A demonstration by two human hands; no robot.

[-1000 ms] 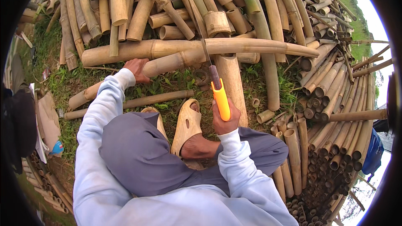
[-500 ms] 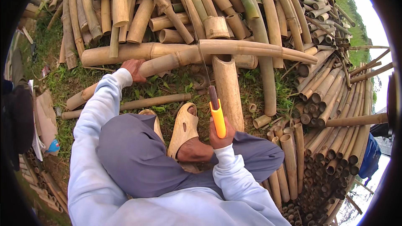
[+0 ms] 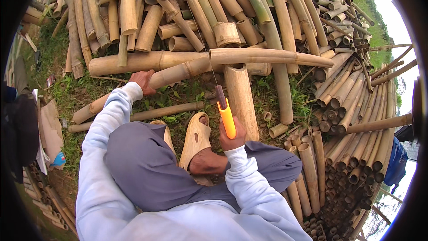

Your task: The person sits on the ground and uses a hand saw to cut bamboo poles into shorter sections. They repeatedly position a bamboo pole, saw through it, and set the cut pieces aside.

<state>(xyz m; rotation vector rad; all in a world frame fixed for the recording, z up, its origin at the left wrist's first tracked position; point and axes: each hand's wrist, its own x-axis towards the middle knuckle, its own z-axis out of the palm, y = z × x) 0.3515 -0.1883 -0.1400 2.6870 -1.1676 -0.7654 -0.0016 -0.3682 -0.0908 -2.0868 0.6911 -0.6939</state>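
Note:
A saw with an orange handle (image 3: 228, 120) is in my right hand (image 3: 232, 134), its fingers wrapped round the grip. Its thin blade (image 3: 213, 68) crosses a bamboo pole (image 3: 178, 72) at the left end of a pale bamboo length (image 3: 267, 56) that extends to the right. Whether the two lengths are still joined there, I cannot tell. Farther left, my left hand (image 3: 142, 82) is closed over the pole. A thick bamboo post (image 3: 241, 102) with an open, hollow top stands or leans just beneath the crossing point.
Beyond the pole lies a heap of cut bamboo (image 3: 147, 27). More bamboo stacks (image 3: 352, 102) rise at the right. A thick bamboo log (image 3: 129, 62) lies behind the pole, and a thinner pole (image 3: 169, 110) rests on grass before my sandals (image 3: 196, 136). Flattened cardboard (image 3: 52, 127) is at left.
My right hand and the saw handle have shifted a little forward and left, with the blade still across the bamboo. My left hand keeps its hold. The whole view has tilted slightly.

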